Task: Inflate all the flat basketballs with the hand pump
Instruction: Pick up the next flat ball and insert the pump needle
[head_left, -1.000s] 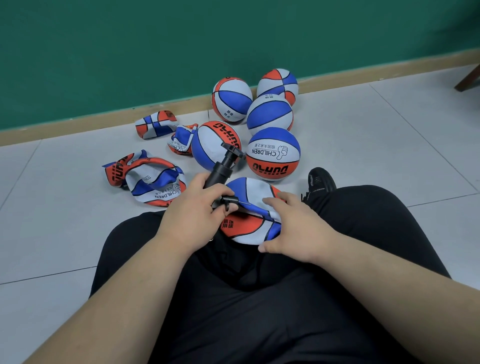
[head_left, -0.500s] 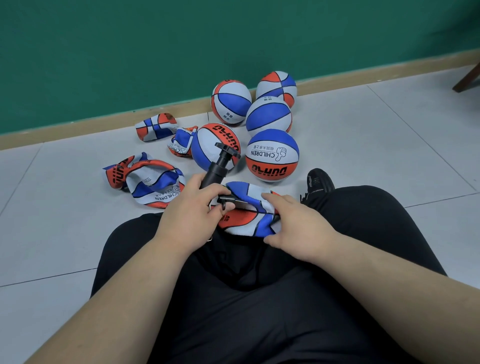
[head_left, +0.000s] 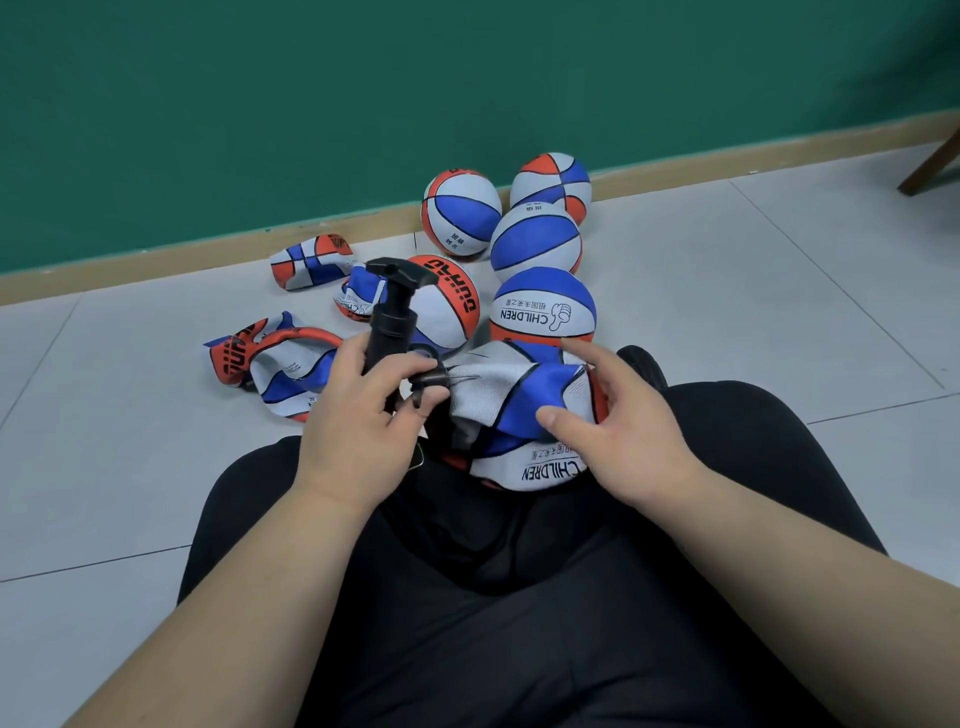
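A flat red, white and blue basketball (head_left: 530, 415) lies crumpled on my lap. My left hand (head_left: 358, 410) grips the black hand pump (head_left: 389, 322) by its body, handle up, with the needle lying against the ball's white panel. My right hand (head_left: 613, 421) rests on the ball's right side, thumb on a blue panel and fingers spread. Several inflated balls (head_left: 543, 306) sit on the floor ahead. Three more flat balls lie to the left: a large one (head_left: 280, 364), a small one (head_left: 311, 262) and one (head_left: 358, 296) partly behind the pump.
I sit on a grey tiled floor (head_left: 727, 291) with black trousers (head_left: 493, 597) filling the lower view. A green wall with a wooden skirting board (head_left: 156, 265) runs behind the balls. A dark shoe (head_left: 641, 364) shows beside the flat ball. A wooden furniture leg (head_left: 930, 166) stands at far right.
The flat ball has been turned and lifted so the CHILDREN print faces me. My right hand opened its fingers and shifted right. The pump tilted more upright in my left hand.
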